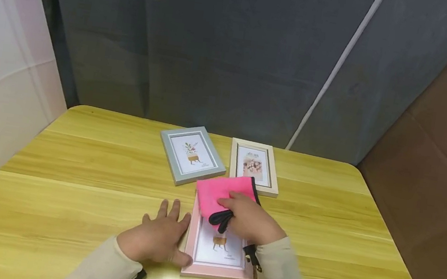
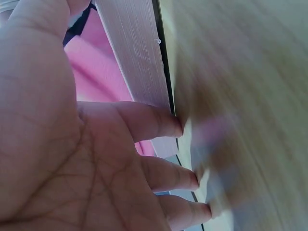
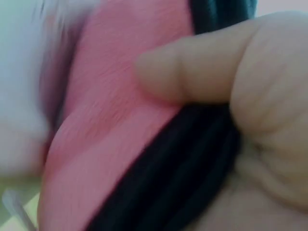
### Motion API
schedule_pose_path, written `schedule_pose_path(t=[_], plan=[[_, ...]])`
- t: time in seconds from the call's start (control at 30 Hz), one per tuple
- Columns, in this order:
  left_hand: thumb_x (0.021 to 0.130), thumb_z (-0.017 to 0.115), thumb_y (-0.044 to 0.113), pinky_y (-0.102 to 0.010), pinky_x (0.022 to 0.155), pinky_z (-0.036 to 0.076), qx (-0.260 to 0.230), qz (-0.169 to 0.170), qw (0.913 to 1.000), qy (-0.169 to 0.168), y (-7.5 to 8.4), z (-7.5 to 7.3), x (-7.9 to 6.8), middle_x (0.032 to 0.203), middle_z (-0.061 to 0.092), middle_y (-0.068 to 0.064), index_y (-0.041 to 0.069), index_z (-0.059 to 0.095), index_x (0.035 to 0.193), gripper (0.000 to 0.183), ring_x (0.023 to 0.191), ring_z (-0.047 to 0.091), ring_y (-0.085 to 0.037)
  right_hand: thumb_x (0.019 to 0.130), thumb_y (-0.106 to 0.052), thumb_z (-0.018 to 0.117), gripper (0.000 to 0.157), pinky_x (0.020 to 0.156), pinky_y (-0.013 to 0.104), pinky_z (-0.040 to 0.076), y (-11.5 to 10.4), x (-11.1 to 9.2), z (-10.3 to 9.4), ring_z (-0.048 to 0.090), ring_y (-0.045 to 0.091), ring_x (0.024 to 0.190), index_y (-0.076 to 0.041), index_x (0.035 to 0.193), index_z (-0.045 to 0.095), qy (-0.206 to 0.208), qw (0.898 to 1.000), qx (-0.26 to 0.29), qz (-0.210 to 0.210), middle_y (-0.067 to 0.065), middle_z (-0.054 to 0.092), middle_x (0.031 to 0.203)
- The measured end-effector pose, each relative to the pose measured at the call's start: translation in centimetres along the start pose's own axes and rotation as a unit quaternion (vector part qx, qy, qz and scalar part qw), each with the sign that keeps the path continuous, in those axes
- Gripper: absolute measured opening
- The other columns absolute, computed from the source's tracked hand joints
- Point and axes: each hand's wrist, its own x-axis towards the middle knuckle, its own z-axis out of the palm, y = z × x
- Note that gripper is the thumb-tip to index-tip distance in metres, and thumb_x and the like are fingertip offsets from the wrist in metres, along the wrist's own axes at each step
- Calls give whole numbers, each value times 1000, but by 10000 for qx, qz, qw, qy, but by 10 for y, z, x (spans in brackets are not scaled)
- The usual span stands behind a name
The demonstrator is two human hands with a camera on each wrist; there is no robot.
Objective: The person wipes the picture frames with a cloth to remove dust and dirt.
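A pink picture frame [image 1: 217, 273] lies face up near the table's front, with a potted-plant print partly hidden. Over its upper part, my right hand [image 1: 254, 221] grips a folded bright pink cloth [image 1: 215, 194] with black edging. In the right wrist view, the thumb [image 3: 187, 72] lies across the cloth [image 3: 110, 106]. At the frame's left side, my left hand [image 1: 158, 240] has its fingers spread, its thumb on the lower left corner. The left wrist view shows its straight fingers [image 2: 154, 122] along the pink frame's edge [image 2: 137, 53], fingertips at the tabletop.
Farther back, a grey-blue picture frame [image 1: 176, 171] with a plant print lies at an angle. Right of it is a cream frame [image 1: 273, 180] with a flower print. The wooden table [image 1: 70, 194] meets a dark curtain [image 1: 227, 54] behind.
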Motion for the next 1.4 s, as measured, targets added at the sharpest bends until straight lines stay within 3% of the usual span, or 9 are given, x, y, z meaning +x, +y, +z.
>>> schedule_pose_path(t=[0.2,0.37,0.57,0.63,0.87,0.97,1.2,1.3,1.4], plan=[[67,81,58,-84,92,20,-51,-34,10000,-51,0,0,0,154,19,-38,-4,43,146,107,139,10,-61,89,4,62,49,112,50,32,17,-7,-9,40,38,138,-11,135,63,264,9936,-34,1094,21,47,147],[66,81,58,-85,90,21,-29,-31,10000,-9,0,1,-1,153,20,-39,-3,44,146,108,139,11,-63,92,-4,64,46,113,50,30,-1,-3,1,38,38,139,-16,136,63,20,9981,-350,513,19,47,148],[66,80,58,-86,88,23,-16,22,10000,28,0,2,-2,152,22,-40,-3,47,144,105,137,13,-64,79,-8,78,61,113,47,30,-25,0,11,40,38,138,-19,137,62,-245,9968,-699,-310,16,51,146],[66,81,57,-86,88,22,-81,33,10000,22,0,1,-2,152,21,-40,-4,46,145,105,138,12,-64,83,-9,76,55,113,47,31,-20,-2,8,42,36,137,-17,136,63,-113,9977,-645,-197,15,53,143],[68,81,57,-85,91,19,-128,15,9999,-27,2,0,-1,154,19,-39,-5,44,146,106,139,10,-63,89,-4,66,43,104,52,41,13,-6,-5,52,38,125,-9,132,65,426,9902,-902,979,20,59,133],[68,81,57,-85,91,20,-87,-5,10000,-21,1,0,-1,153,19,-39,-5,44,145,106,139,11,-63,91,-5,63,43,109,52,35,10,-3,-1,46,40,133,-9,134,64,357,9933,-816,739,23,55,138],[66,81,58,-85,88,23,-4,33,10000,18,1,-1,-2,152,22,-40,-4,45,145,106,137,13,-64,86,-4,68,55,114,45,29,-14,1,9,38,33,140,-16,139,60,-175,9982,-226,-520,15,46,150],[67,81,57,-85,88,23,-32,40,10000,11,1,-1,-2,152,21,-40,-5,45,145,106,138,13,-64,92,-6,65,47,114,45,29,-10,-2,4,39,32,140,-14,138,61,-113,9990,-66,-416,14,48,148],[68,81,57,-85,90,22,-59,18,10000,-19,1,-1,-2,153,20,-39,-5,44,146,106,138,12,-63,94,-4,61,43,113,48,31,3,-6,-3,41,35,138,-11,136,62,177,9995,-198,190,17,51,145]])
